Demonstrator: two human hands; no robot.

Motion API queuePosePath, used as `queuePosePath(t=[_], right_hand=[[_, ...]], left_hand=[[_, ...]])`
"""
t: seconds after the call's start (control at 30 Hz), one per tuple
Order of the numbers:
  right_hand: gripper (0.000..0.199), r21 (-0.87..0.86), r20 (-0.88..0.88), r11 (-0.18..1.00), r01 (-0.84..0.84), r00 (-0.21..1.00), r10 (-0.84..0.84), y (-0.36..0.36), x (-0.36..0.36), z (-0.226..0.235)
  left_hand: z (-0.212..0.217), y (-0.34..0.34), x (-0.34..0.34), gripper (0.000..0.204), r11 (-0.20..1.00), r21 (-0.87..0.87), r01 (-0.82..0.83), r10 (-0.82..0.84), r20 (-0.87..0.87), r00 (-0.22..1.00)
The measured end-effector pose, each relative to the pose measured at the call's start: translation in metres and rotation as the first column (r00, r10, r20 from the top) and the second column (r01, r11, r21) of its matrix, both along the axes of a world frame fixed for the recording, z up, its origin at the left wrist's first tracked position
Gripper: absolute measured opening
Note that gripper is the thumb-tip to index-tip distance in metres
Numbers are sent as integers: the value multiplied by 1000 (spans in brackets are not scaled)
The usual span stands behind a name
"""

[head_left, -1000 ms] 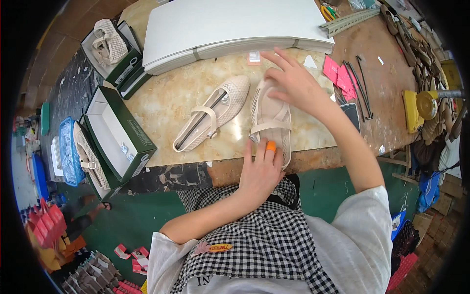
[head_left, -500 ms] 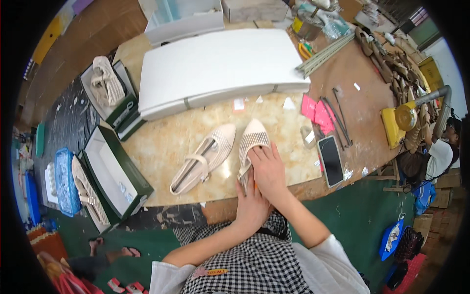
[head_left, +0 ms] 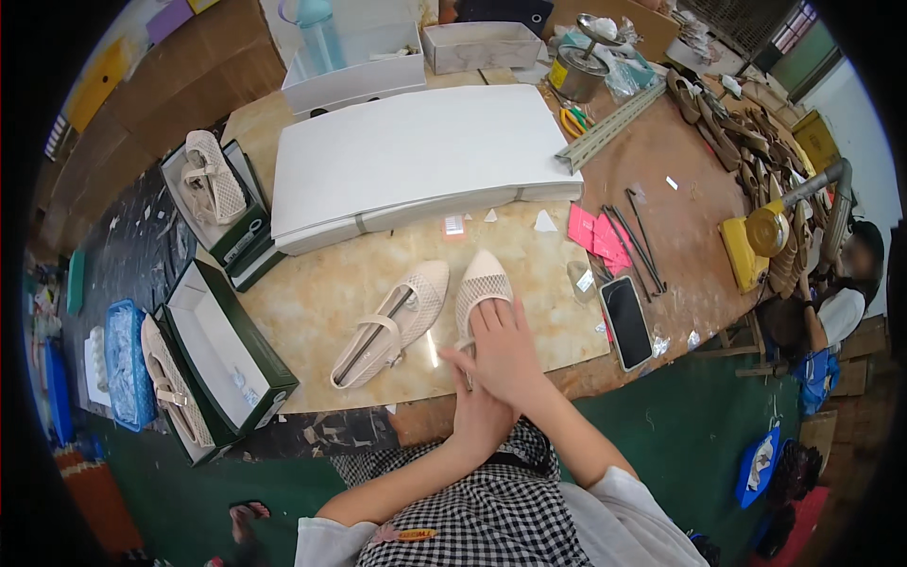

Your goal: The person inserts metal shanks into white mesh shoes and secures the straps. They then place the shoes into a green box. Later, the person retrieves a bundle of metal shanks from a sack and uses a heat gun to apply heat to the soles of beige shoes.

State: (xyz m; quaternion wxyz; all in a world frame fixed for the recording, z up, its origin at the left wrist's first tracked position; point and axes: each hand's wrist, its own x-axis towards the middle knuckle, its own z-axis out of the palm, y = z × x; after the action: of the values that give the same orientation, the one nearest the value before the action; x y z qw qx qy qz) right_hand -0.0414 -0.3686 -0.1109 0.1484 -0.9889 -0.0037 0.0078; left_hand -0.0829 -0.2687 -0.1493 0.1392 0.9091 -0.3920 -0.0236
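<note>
A beige mesh strap shoe (head_left: 486, 276) lies toe away from me on the table. My right hand (head_left: 508, 354) reaches into its opening with the fingers stretched out flat and the thumb apart to the left. Below it, my left hand (head_left: 482, 418) closes round the heel end, partly covered by the right hand; most of the heel and strap is hidden. Left of my hands rests the matching shoe (head_left: 395, 323), its strap across the opening and a dark strip showing inside.
A stack of white sheets (head_left: 425, 156) spans the table's far part. Green shoe boxes (head_left: 274, 364) stand at the left, with more beige shoes. A phone (head_left: 625, 323), pink cards (head_left: 597, 236) and dark rods (head_left: 642, 241) lie right. Another person (head_left: 841, 312) sits far right.
My right thumb has come out to the left of the shoe, apart from the fingers. My left hand has slid back a little. The view has shifted slightly, showing more at the back.
</note>
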Motion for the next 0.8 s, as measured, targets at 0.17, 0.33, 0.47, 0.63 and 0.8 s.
queuePosePath(t=[0.17, 0.33, 0.47, 0.63, 0.8], right_hand=[[78, -24, 84, 1000, 19, 996, -16, 2, -9, -16], [78, -30, 224, 999, 22, 974, -15, 6, 9, -16], [73, -29, 278, 1000, 12, 960, -3, -3, 27, -27], [74, 6, 14, 996, 89, 996, -89, -4, 48, -25], [62, 8, 308, 1000, -5, 951, 2, -10, 20, -23]], left_hand=[[-2, -2, -1, 62, 998, 28, -57, 57, -1, 998], [-3, -3, -3, 59, 999, 40, -29, 30, -30, 999], [7, -1, 2, 66, 1000, 22, -8, 8, -5, 1000], [9, 1, 7, 70, 1000, 22, 5, -4, -10, 1000], [23, 33, 28, 53, 994, 17, 106, -106, -15, 994]])
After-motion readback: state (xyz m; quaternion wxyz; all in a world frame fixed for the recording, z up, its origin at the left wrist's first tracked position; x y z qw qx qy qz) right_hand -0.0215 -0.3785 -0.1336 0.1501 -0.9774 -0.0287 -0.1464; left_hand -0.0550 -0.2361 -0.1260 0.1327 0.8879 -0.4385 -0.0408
